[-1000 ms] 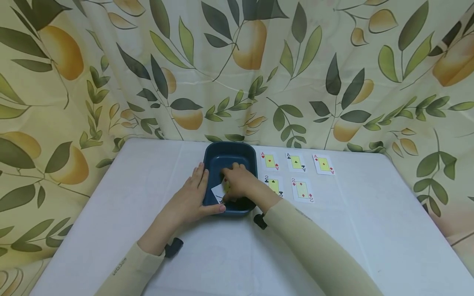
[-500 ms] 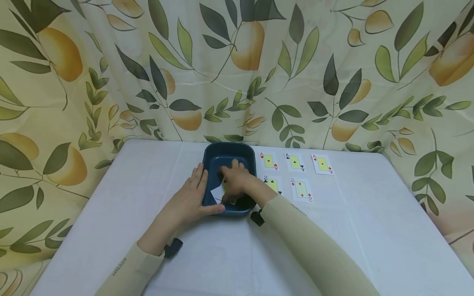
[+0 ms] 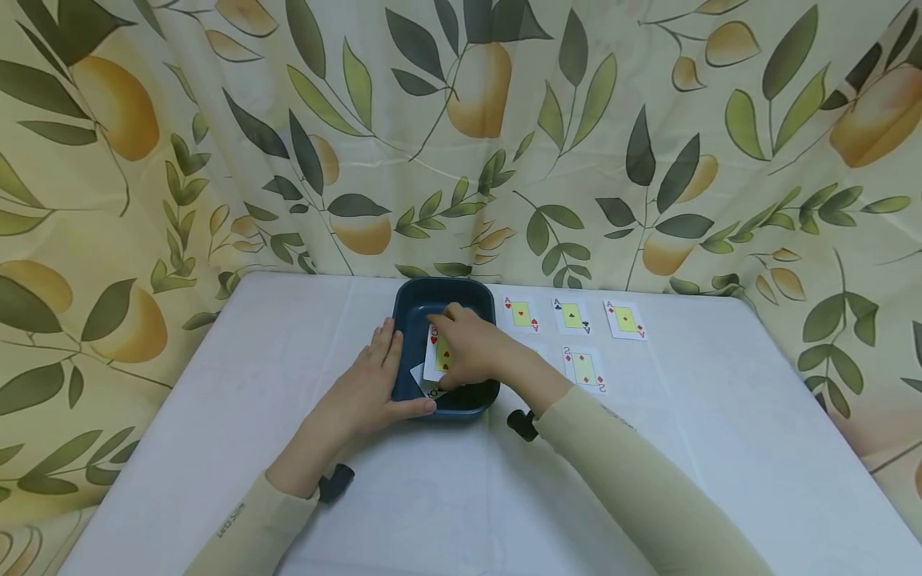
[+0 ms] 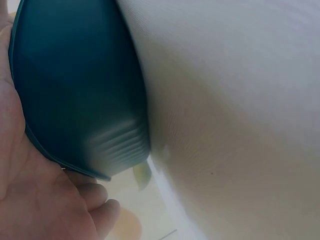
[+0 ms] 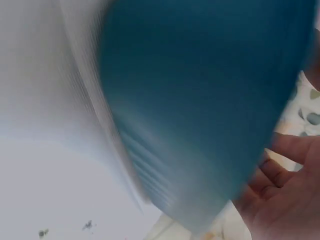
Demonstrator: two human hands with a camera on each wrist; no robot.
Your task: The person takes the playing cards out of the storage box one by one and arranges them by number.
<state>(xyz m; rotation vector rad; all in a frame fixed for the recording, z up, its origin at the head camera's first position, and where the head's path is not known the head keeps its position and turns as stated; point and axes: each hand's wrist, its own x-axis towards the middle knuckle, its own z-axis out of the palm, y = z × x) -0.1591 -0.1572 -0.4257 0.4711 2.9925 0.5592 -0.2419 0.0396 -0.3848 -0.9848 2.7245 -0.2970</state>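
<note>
Four white playing cards (image 3: 572, 314) were laid face up on the white table (image 3: 216, 400), while a red-pipped card (image 3: 438, 354) was pinched by the right hand (image 3: 471, 352) over the dark blue plastic tray (image 3: 406, 308), steadied by the flat, straight-fingered left hand (image 3: 370, 380), with further cards left inside.

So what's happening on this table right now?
A person's left hand steadies a dark blue tray by its near left side. The right hand holds a red-pipped playing card over the tray. Three aces and a two of diamonds lie face up on the white table.
</note>
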